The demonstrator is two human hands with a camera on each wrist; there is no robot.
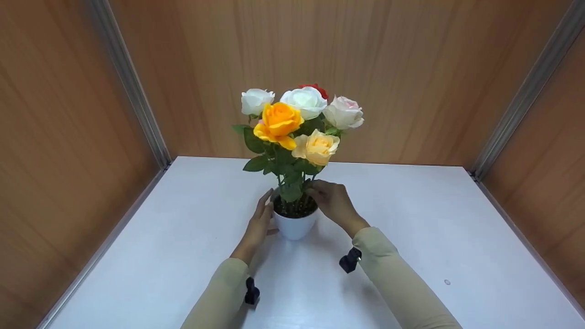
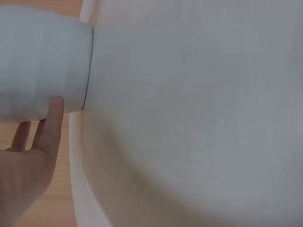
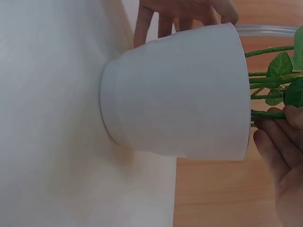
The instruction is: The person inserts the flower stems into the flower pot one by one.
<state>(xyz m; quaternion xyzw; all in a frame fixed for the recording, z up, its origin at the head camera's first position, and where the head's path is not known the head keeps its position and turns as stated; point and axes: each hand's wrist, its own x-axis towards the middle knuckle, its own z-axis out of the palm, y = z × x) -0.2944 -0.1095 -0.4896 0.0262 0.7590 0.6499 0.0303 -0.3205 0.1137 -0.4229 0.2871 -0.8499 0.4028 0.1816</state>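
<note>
A white pot (image 1: 295, 227) filled with dark soil (image 1: 295, 209) stands upright on the white table. From it rises a bunch of roses: an orange rose (image 1: 279, 122), a pale yellow rose (image 1: 317, 147), a pinkish-white rose (image 1: 343, 113), white ones and a partly hidden red one (image 1: 320, 90). My left hand (image 1: 259, 223) rests against the pot's left side, its fingers fairly straight along the wall in both wrist views. Just above the rim on the right, my right hand (image 1: 333, 202) pinches a green stem (image 3: 267, 115) between thumb and fingers. Leaves partly hide the right fingertips in the head view.
Wooden panels (image 1: 402, 82) enclose the table (image 1: 183, 219) at the back and both sides, with metal strips at the corners. A small round mark (image 1: 447, 282) lies on the tabletop at the right. Each wrist wears a small black camera (image 1: 350, 260).
</note>
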